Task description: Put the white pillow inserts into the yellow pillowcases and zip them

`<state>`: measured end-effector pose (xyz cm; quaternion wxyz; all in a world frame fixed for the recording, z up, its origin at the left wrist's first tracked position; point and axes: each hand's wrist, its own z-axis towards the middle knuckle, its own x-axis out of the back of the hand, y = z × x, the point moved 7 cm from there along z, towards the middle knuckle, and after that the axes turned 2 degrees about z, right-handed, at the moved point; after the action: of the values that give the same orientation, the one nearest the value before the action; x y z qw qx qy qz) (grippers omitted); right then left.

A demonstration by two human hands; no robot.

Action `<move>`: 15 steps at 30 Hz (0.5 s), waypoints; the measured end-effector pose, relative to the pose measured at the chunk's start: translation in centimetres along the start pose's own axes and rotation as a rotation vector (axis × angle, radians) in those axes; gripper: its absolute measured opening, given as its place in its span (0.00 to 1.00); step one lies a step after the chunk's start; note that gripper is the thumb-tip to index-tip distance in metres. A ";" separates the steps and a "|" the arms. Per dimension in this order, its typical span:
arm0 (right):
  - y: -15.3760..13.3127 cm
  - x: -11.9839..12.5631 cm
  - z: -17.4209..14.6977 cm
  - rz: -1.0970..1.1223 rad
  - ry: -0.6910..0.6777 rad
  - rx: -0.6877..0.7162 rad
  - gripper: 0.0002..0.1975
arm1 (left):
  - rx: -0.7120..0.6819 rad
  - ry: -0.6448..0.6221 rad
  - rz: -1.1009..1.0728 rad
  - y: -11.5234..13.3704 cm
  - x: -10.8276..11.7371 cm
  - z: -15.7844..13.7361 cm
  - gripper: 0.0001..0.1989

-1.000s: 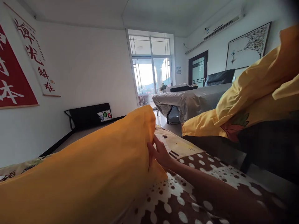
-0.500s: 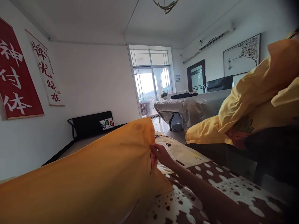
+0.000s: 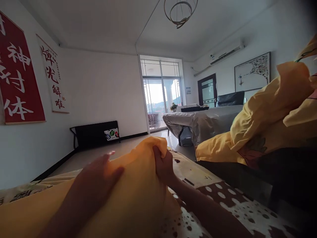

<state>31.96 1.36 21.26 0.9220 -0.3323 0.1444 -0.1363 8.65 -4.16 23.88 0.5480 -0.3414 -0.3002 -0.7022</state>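
A large piece of plain orange bedding cloth [image 3: 138, 191] fills the lower left and middle, with its raised edge bunched at the centre. My right hand [image 3: 164, 163] is closed around that bunched corner, thumb up against the fabric. My left hand [image 3: 99, 178] is over the cloth further left, thumb and fingers apart, slightly blurred; whether it presses on the fabric I cannot tell. Beneath the orange cloth lies a brown and cream spotted blanket [image 3: 223, 193] with a cartoon print.
On the right, yellow bedding [image 3: 262, 115] is heaped over a dark piece of furniture. Further back stand a table [image 3: 205, 120] under a plastic cover and a black chair [image 3: 230, 98]. A black folded frame [image 3: 91, 134] leans near the left wall; a glass door [image 3: 162, 102] is behind.
My left hand has come into view over the cloth. My right hand has gone from pinching the edge to a fuller grip, and the cloth's left part has dropped lower. The view has tilted up.
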 end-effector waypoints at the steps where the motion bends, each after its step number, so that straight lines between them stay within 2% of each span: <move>1: 0.0 0.6 0.2 -0.035 0.016 0.028 0.21 | 0.022 -0.112 -0.049 0.6 -1.2 0.3 0.28; 3: 0.4 1.9 0.9 -0.097 0.034 0.067 0.22 | 0.032 -0.255 -0.135 1.4 -2.9 0.5 0.25; 5: 0.9 2.8 1.7 -0.129 0.032 0.082 0.22 | -0.015 -0.259 -0.197 1.7 -3.5 0.5 0.24; 8: 1.6 3.2 2.7 -0.097 -0.038 0.058 0.21 | 0.042 -0.157 -0.281 0.4 -3.0 0.6 0.24; 12: 1.8 2.5 3.0 -0.035 -0.180 0.023 0.20 | 0.143 0.019 -0.412 -1.0 -0.9 0.8 0.22; 15: 1.7 2.9 3.3 -0.054 -0.135 0.062 0.20 | 0.132 0.073 -0.357 -1.5 0.1 0.9 0.21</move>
<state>36.05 3.50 22.13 0.9355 -0.3158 0.0687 -0.1427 7.36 -3.14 24.44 0.4463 -0.2202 -0.3811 -0.7792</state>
